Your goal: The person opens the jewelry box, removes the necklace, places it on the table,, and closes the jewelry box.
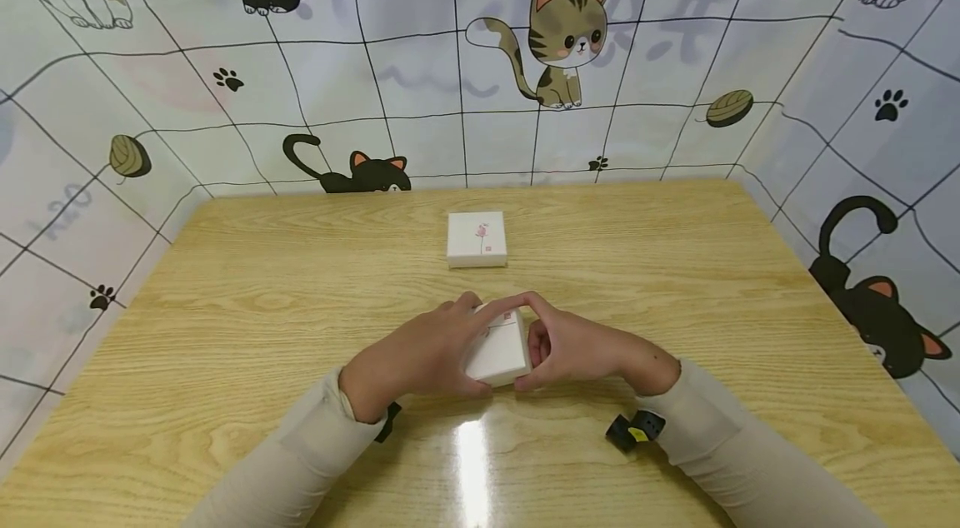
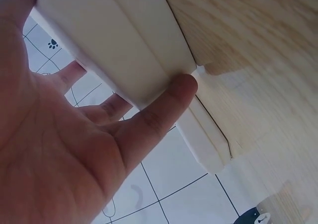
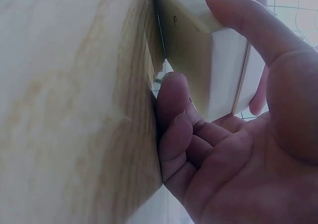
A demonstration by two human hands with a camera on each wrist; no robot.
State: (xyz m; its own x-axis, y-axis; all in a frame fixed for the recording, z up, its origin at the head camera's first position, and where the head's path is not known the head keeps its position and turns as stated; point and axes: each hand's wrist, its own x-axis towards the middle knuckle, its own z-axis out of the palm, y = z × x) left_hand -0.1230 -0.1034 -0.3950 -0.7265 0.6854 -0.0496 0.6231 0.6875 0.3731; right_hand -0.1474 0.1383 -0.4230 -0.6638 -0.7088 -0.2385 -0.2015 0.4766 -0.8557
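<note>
Cat-print cloth backdrop (image 1: 420, 87) behind and to both sides of a wood-grain table (image 1: 262, 328). Two white lidded gift boxes. Far box (image 1: 465, 243), with a pink flower print, lies flat near the middle of the table's far edge, straight beyond the hands and apart from them. Near box (image 1: 501, 355) sits between both hands, toward the table's near edge; its long axis seems to run near-to-far, and the visible print lies about a quarter turn off the far box's. Neither hand is clearly closer.

Near box tilts: right side raised, underside facing the right wrist camera, left lower edge probably on the table, though fingers hide most of that contact.

Left hand (image 1: 423, 349): spread about as wide as the box, thumb on the near side, fingers along the far side, gripping it; palm over the left part of the lid. Right hand (image 1: 581, 349): thumb at the near right corner, index finger at the far end, holding the box between them; remaining fingers curl low beside the raised underside.
</note>
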